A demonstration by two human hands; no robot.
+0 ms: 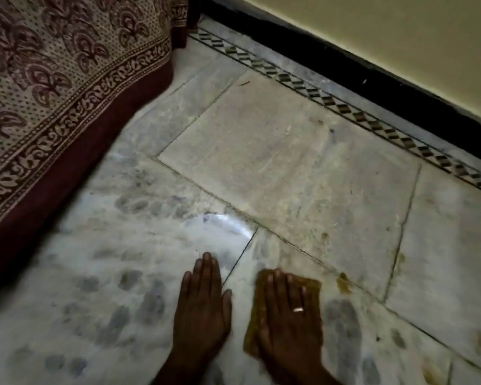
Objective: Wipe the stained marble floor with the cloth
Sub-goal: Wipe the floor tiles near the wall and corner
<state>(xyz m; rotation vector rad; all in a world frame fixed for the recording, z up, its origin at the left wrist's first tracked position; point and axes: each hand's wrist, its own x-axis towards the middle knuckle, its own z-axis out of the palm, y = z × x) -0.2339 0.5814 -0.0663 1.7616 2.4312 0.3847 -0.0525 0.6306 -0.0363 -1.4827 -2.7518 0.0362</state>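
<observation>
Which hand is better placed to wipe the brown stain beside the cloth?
Right hand: it lies flat on the cloth, with the brown stain just beyond its right side. The left hand rests bare on the floor, farther off.

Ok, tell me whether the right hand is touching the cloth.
Touching. The head view shows the right hand lying flat on top of the cloth, whose edges show around it.

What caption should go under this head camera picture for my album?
The right hand presses a yellow cloth on the stained marble floor, left hand flat beside it.
</observation>
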